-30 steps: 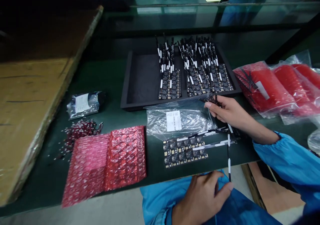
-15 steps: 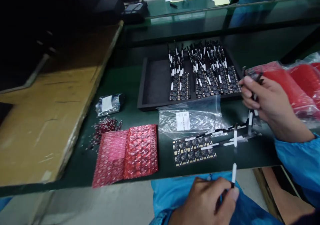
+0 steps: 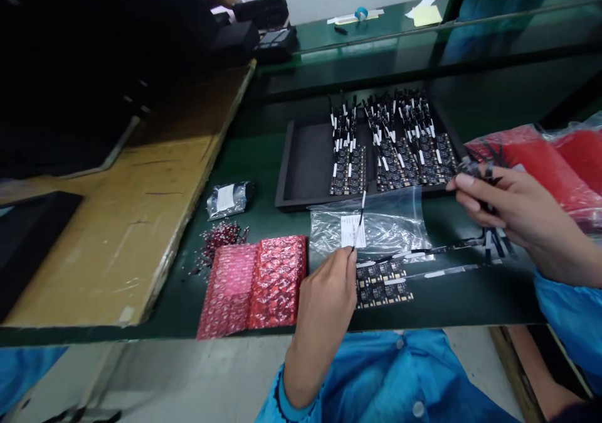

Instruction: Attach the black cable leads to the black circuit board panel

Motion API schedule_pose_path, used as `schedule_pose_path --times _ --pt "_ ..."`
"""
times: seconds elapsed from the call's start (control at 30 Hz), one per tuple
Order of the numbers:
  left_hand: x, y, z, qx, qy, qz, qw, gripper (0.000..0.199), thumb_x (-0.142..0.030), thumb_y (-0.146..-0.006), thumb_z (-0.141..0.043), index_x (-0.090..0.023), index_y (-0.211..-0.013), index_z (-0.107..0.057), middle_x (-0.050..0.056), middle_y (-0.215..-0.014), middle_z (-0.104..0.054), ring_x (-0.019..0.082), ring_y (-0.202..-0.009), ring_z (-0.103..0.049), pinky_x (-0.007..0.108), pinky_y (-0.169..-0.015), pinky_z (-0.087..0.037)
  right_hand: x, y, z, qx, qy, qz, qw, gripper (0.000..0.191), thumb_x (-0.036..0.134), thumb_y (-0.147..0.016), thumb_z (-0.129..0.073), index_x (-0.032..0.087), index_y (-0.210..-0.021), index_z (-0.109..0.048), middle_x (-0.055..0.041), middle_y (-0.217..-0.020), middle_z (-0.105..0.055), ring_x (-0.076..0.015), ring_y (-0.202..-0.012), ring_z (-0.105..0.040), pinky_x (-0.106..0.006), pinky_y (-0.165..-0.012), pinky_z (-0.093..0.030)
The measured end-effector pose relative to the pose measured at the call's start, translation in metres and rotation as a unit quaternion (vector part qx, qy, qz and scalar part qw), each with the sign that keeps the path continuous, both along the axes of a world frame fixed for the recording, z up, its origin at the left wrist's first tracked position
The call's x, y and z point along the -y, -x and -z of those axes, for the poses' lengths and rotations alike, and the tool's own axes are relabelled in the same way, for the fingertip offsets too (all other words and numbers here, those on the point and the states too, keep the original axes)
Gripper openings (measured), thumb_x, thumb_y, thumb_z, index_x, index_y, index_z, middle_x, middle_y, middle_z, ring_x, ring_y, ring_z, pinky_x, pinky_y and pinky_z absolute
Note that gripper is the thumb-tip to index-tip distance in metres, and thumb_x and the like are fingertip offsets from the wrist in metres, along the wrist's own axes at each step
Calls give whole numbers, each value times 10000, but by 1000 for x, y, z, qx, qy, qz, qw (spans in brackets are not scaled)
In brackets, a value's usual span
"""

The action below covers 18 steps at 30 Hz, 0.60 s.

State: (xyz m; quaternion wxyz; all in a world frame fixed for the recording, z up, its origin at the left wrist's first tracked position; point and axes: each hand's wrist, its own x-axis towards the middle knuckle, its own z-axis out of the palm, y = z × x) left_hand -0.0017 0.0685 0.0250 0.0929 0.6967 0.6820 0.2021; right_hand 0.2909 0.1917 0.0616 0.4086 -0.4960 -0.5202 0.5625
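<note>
Head view, from biggest to smallest: a green bench (image 3: pixel 235 153) carries a brown board (image 3: pixel 117 222) far to the left of both hands, and a black tray (image 3: pixel 301 159) of circuit boards with black-and-white wires stands just beyond them. Red bubble-wrap sheets (image 3: pixel 254 285) lie just left of the left hand (image 3: pixel 324 304), and a clear plastic bag (image 3: pixel 376 225) sits between the two hands. A small circuit board panel (image 3: pixel 383 282) lies touching the left hand's right side. That hand pinches a thin black-and-white wire (image 3: pixel 361 213) that rises upright over the bag. The right hand (image 3: pixel 508 213) is closed around a bundle of wires (image 3: pixel 480 171) near the tray's right corner.
</note>
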Motion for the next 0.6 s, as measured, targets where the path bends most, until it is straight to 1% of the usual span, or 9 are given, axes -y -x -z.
schedule_pose_path --times 0.03,0.1,0.17,0.23,0.3,0.37,0.47,0.6 --pt "2 -1 0 26 2 0 1000 184 -371 -1017 -427 -313 -1039 -600 -81 -820 -713 91 -678 -677 199 -540 -492 4 2 0 10 15 -22 1000 388 580 -952 -1017 214 -950 -889 42 -661 -594 -73 -434 -382 -299 -441 -142" --pt "7 -2 -1 116 20 3 993 194 -388 -1018 -440 -319 -1069 -615 -97 -748 -698 72 -610 -651 183 -523 -503 14 9 2 17 44 -62 997 399 595 -960 -1007 221 -977 -868 71 -603 -556 -82 -431 -369 -276 -435 -178" --pt "14 -5 -2 231 50 5 972 249 -443 -1023 -423 -316 -1101 -622 -106 -687 -677 56 -540 -610 173 -493 -509 23 19 4 7 70 -84 994 400 559 -914 -1045 232 -977 -824 111 -547 -492 -80 -435 -323 -259 -447 -177" --pt "21 -10 -2 317 82 5 945 308 -497 -1021 -399 -313 -1127 -622 -105 -660 -673 50 -487 -575 174 -446 -500 31 31 6 -24 88 -75 993 432 504 -826 -1101 241 -941 -779 132 -536 -461 -69 -440 -273 -253 -450 -151" --pt "29 -16 0 369 115 7 922 324 -518 -1017 -391 -323 -1123 -627 -94 -637 -680 55 -448 -562 182 -398 -481 37 43 8 -62 98 -54 992 465 499 -782 -1119 246 -907 -750 135 -551 -457 -59 -440 -246 -253 -451 -137" --pt "36 -23 4 407 151 16 900 304 -513 -1013 -399 -346 -1097 -639 -84 -615 -689 68 -430 -574 197 -378 -479 41 52 10 -85 102 -43 990 490 563 -786 -1107 247 -906 -752 139 -546 -440 -58 -434 -228 -256 -455 -129" --pt "46 -34 10 462 207 30 862 297 -531 -997 -409 -363 -1018 -653 -72 -586 -692 87 -401 -574 226 -361 -470 45 61 12 -99 106 -37 989 543 684 -804 -1072 239 -964 -805 145 -501 -399 -69 -424 -198 -267 -451 -113" --pt "54 -43 16 536 272 26 799 428 -713 -912 -406 -355 -944 -638 -62 -587 -691 90 -368 -538 241 -349 -419 49 66 14 -129 115 -27 985 530 703 -830 -1052 250 -926 -796 141 -458 -355 -79 -416 -173 -283 -453 -104"
